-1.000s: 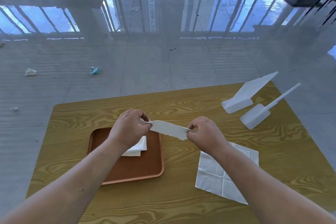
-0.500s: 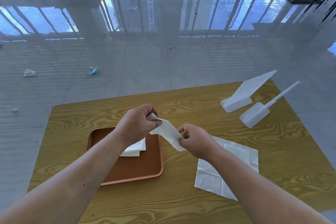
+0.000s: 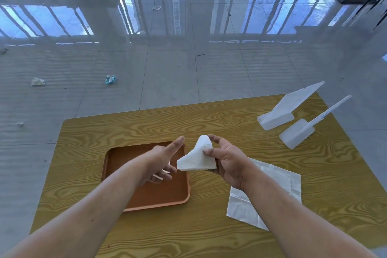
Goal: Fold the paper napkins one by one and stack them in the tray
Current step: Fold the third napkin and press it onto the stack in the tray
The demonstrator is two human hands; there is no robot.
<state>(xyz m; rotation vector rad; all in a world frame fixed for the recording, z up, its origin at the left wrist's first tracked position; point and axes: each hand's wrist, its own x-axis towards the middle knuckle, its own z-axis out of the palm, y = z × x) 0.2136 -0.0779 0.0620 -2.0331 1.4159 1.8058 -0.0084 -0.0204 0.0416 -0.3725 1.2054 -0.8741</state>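
My right hand (image 3: pixel 227 160) pinches a white folded napkin (image 3: pixel 198 158) between thumb and fingers, just right of the tray's far right corner and above the table. My left hand (image 3: pixel 162 160) hovers over the brown tray (image 3: pixel 150 197) with its fingers spread and nothing in it. It hides most of the folded napkin lying in the tray; only a thin white sliver (image 3: pixel 159 177) shows under the fingers. An unfolded white napkin (image 3: pixel 278 182) lies flat on the table to the right of the tray, partly under my right forearm.
The wooden table (image 3: pixel 209 123) ends close behind the tray and at the right. Two white plastic holders (image 3: pixel 290 109) (image 3: pixel 301 133) stand at its far right corner. Bits of litter (image 3: pixel 110 79) lie on the tiled floor beyond.
Both hands held the napkin stretched between them; they came together and folded it. Now my left hand has let go and spread open over the tray, and my right hand alone holds the folded napkin.
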